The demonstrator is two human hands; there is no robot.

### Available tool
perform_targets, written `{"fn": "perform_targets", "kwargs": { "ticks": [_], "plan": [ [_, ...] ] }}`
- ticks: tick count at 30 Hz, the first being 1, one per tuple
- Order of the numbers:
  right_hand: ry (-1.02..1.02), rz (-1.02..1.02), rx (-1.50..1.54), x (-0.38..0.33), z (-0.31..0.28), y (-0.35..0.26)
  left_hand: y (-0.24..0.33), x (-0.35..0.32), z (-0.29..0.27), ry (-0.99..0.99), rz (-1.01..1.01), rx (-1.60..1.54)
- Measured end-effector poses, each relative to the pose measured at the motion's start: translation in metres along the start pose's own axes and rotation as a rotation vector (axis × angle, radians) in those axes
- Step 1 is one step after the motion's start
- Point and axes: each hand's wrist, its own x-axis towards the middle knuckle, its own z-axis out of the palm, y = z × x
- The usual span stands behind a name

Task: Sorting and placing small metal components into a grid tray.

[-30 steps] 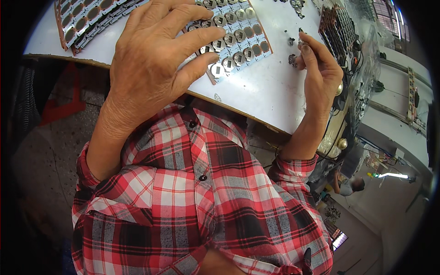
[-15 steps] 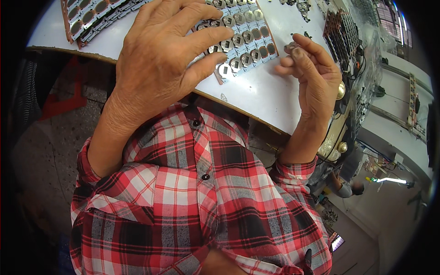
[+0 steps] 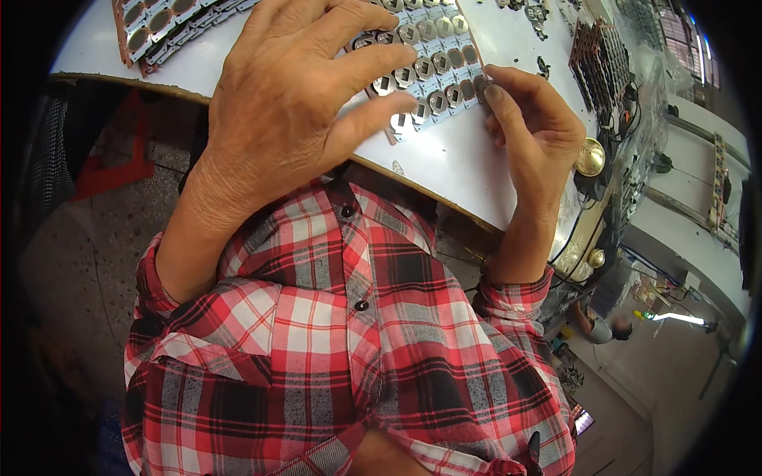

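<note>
My left hand lies flat, fingers spread, on a brown tray of several small round metal parts, pressing it to the white table. My right hand is at the tray's right edge. Its fingertips pinch a small dark part against the tray's near right corner. The tray's left part is hidden under my left hand.
More brown trays of metal parts lie at the table's far left. Loose small parts and a stack of dark trays sit at the far right. Two brass knobs are at the table's right edge. A person is at the lower right.
My right hand has moved left from the loose parts to the tray's right edge. My left hand has stayed on the tray.
</note>
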Motion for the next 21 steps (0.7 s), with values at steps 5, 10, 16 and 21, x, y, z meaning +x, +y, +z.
{"fn": "perform_targets", "kwargs": {
  "ticks": [5,10,16,21],
  "plan": [
    [-0.011,0.008,0.062,0.001,0.002,-0.004,-0.049,0.022,0.100,1.026,0.551,-0.225],
    [-0.018,-0.015,0.030,-0.003,0.005,-0.004,-0.047,0.020,0.099,1.011,0.535,-0.215],
    [-0.069,-0.042,-0.023,0.000,0.006,-0.003,-0.045,0.020,0.103,1.033,0.527,-0.273],
    [-0.059,-0.058,-0.133,-0.004,0.008,-0.006,-0.042,0.021,0.105,1.080,0.490,-0.217]
  ]
}}
